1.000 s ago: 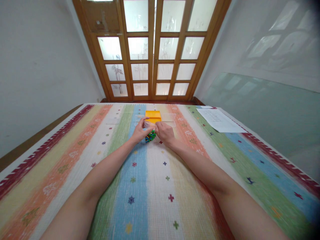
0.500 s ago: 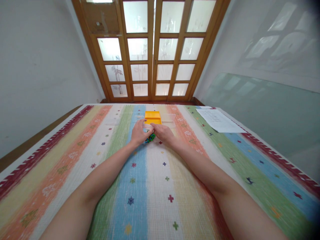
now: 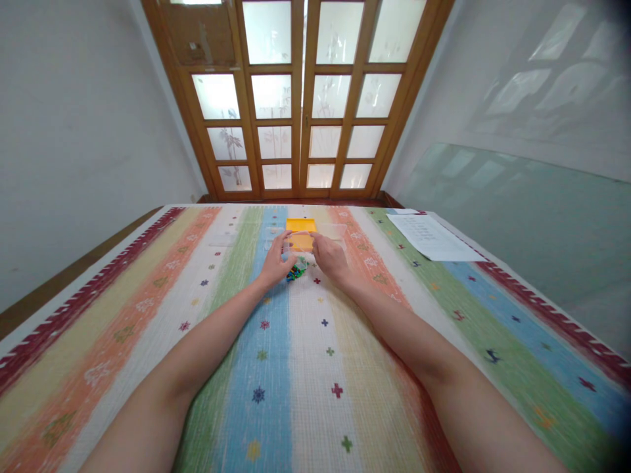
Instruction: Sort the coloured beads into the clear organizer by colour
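Head view: I have the person's 2 bare hands together near the far middle of a cloth-covered counter with coloured stripes [image 3: 315, 394]. Left hand [image 3: 275, 261] is curved around the left side of a thin, clear plastic bag [image 3: 302, 243], its grip holding that edge with the thumb apart from the fingers. Right hand [image 3: 331, 257] has a narrow grip, fingertips pinched on the bag's right edge. I see the bag spread between the hands, its upper part in front of an open yellow plastic box [image 3: 300, 225].

Just below, on the near side, lies a small cluster of green and blue pieces [image 3: 296, 269], beside the left thumb; I cannot tell whether it is inside the bag. Flat clear plastic [image 3: 236, 234] lies to the left of the box and reaches out on its right too. Well apart, at the far right, I see a white printed sheet of paper [image 3: 434, 238]. Beyond the counter stand wooden doors with glass panes [image 3: 297, 98].
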`<action>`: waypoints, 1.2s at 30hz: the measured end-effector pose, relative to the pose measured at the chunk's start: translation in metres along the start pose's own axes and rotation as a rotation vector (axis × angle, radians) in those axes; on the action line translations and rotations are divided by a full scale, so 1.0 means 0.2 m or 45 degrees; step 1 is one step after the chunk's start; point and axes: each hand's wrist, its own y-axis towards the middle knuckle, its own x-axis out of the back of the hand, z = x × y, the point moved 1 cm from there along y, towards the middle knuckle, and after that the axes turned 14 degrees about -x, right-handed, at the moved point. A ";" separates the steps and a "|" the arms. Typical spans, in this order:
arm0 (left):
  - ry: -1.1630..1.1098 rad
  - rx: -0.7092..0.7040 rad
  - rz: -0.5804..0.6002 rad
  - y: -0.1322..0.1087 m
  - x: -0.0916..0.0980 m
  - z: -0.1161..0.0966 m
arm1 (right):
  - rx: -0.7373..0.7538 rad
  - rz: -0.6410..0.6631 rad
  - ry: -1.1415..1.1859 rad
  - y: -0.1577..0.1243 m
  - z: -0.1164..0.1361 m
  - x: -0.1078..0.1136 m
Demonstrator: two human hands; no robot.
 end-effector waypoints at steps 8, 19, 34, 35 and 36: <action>-0.364 0.182 0.079 -0.02 -0.03 0.12 | -0.167 -0.120 0.384 0.03 -0.04 0.04; -0.134 0.454 -0.334 0.04 0.23 0.31 | -0.265 -0.034 0.503 0.04 -0.14 0.01; 0.549 0.603 -0.416 -0.03 0.52 0.55 | -0.189 0.198 -0.009 0.03 -0.24 -0.06; 0.562 0.596 -0.377 -0.03 0.51 0.54 | -0.189 0.209 -0.020 0.03 -0.25 -0.07; 0.572 0.576 -0.340 -0.03 0.51 0.53 | -0.189 0.218 -0.029 0.03 -0.25 -0.07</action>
